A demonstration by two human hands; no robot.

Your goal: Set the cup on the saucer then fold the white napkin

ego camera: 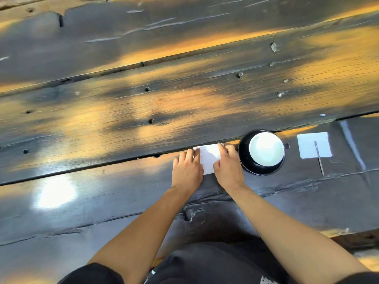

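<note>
A black cup with a white inside (266, 149) stands on a black saucer (245, 160) right of centre on the dark wooden table. Just left of the saucer lies a white napkin (209, 158), a narrow folded rectangle. My left hand (187, 167) lies flat on the napkin's left edge with its fingers straight. My right hand (227, 162) presses on the napkin's right side, fingers stretched toward its far edge. Both hands hide part of the napkin.
A second white napkin (311, 145) lies to the right of the saucer with a thin stick or spoon (319, 158) across it. Wide dark planks (143, 99) with gaps and knot holes stretch beyond. The table's near edge is close to my body.
</note>
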